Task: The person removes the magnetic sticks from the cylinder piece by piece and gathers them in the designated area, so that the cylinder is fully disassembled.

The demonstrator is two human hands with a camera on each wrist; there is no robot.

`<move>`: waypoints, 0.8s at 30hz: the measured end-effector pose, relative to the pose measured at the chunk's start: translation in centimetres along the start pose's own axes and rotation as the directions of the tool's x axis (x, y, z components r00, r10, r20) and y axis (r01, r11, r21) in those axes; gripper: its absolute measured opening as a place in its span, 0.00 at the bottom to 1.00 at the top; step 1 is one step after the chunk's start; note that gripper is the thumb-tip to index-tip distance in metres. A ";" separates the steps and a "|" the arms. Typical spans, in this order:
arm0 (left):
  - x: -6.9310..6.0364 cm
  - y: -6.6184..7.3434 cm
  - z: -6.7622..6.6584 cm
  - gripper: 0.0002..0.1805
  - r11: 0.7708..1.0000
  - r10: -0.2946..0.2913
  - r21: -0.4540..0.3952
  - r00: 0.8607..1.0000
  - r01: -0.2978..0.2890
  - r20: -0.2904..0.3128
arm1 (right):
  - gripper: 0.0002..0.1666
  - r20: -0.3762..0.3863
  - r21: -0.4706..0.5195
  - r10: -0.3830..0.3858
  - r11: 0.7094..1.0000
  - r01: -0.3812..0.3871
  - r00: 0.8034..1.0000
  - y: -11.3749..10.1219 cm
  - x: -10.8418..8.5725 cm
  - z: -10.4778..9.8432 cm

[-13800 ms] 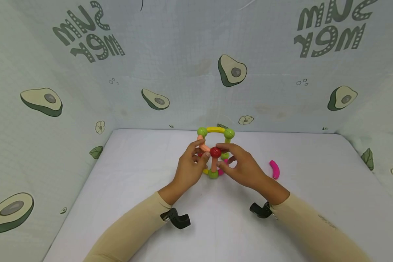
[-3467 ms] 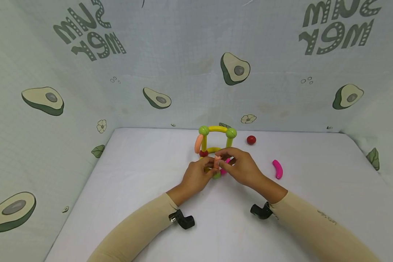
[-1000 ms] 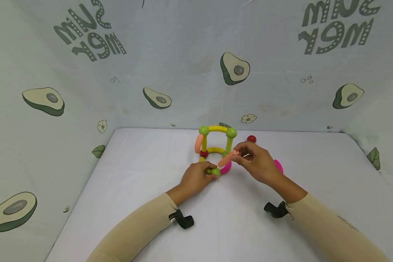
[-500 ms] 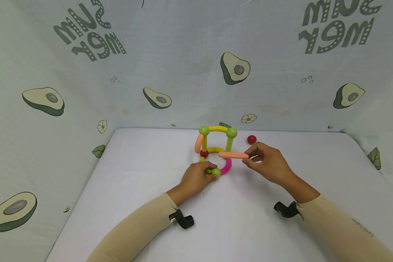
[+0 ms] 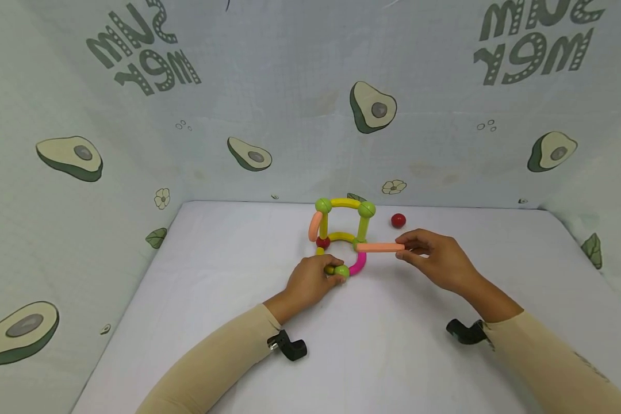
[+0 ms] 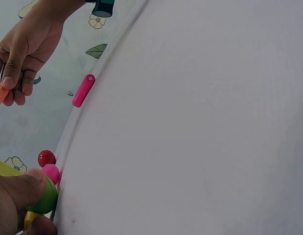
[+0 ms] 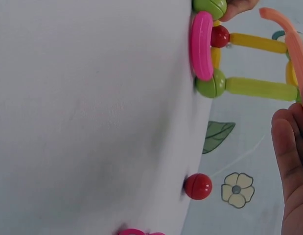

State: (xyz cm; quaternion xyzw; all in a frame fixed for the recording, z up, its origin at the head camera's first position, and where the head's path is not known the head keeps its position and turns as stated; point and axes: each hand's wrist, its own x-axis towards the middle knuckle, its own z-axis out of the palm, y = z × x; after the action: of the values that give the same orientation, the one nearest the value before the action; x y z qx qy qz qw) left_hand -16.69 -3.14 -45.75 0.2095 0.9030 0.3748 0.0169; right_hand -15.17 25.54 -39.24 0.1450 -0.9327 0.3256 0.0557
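A frame of curved rods and balls stands on the white table, with yellow rods (image 5: 344, 203), green balls (image 5: 366, 209), a red ball (image 5: 323, 242) and a pink rod (image 5: 359, 263). The left hand (image 5: 306, 287) grips its front green ball (image 5: 342, 271) between thumb and fingers. To the right, the right hand (image 5: 442, 261) pinches one end of an orange rod (image 5: 380, 248), held level above the table. Another orange rod (image 5: 315, 226) hangs at the frame's left side. In the right wrist view the held orange rod (image 7: 296, 54) looks curved.
A loose red ball (image 5: 398, 220) lies at the back of the table, right of the frame. The left wrist view shows a loose pink rod (image 6: 83, 90); in the head view the right hand hides it. A patterned cloth (image 5: 300, 75) hangs behind.
Both hands were together at the frame; the right hand has since moved right with the orange rod, now turned level. The red ball once on the frame's front lies loose behind. The left hand grips the front green ball.
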 end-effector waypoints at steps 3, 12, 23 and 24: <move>0.0 0.1 -0.1 0.19 1.000 -0.006 -0.002 1.000 0.006 0.004 | 0.18 -0.013 -0.009 0.003 1.000 -0.003 1.000 0.3 -0.2 -0.4; 0.0 0.2 -0.1 0.19 1.000 -0.008 -0.007 1.000 0.008 0.009 | 0.19 -0.012 0.010 0.037 0.999 -0.037 0.999 1.3 -1.0 -2.0; -0.1 0.4 -0.2 0.19 1.000 -0.021 -0.018 1.000 0.021 0.016 | 0.20 -0.049 -0.023 0.068 0.997 -0.070 0.996 2.5 -1.8 -3.2; -0.1 0.4 -0.2 0.19 1.000 -0.022 -0.017 1.000 0.022 0.016 | 0.20 -0.052 -0.025 0.069 0.997 -0.070 0.996 2.6 -1.9 -3.3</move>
State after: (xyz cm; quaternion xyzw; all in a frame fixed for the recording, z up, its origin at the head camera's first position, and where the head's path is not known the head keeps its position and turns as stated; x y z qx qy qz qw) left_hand -16.52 -3.08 -45.32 0.2023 0.9018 0.3808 0.0299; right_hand -14.14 30.01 -38.55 0.1035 -0.9397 0.3185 0.0700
